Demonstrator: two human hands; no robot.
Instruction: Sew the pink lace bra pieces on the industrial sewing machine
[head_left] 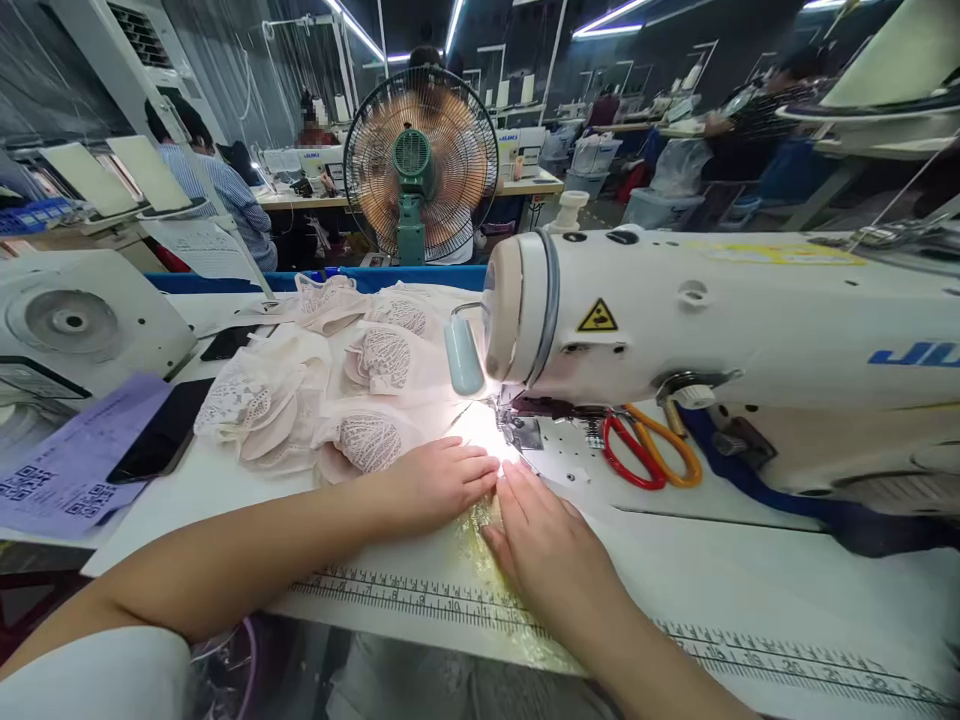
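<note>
My left hand [442,485] lies flat on pale pink fabric just before the needle area, its fingers stretched out. Close beside it, my right hand [555,550] presses down with straight fingers, its thumb apart near a shiny yellowish strip [480,545] that trails toward the table's front edge. The cloth under the fingertips is washed out by the lamp. Above the hands stands a white sewing machine [600,310], its presser foot [514,425] just beyond my fingertips. Pale pink lace bras [371,440] lie heaped to the left of the foot.
Scissors [637,455] with red and orange handles lie under the machine arm. A ruler tape [420,595] runs along the front edge. At left are a phone [161,430] and a purple printed sheet [82,450]. A fan [420,165] stands behind the table; people sit farther back.
</note>
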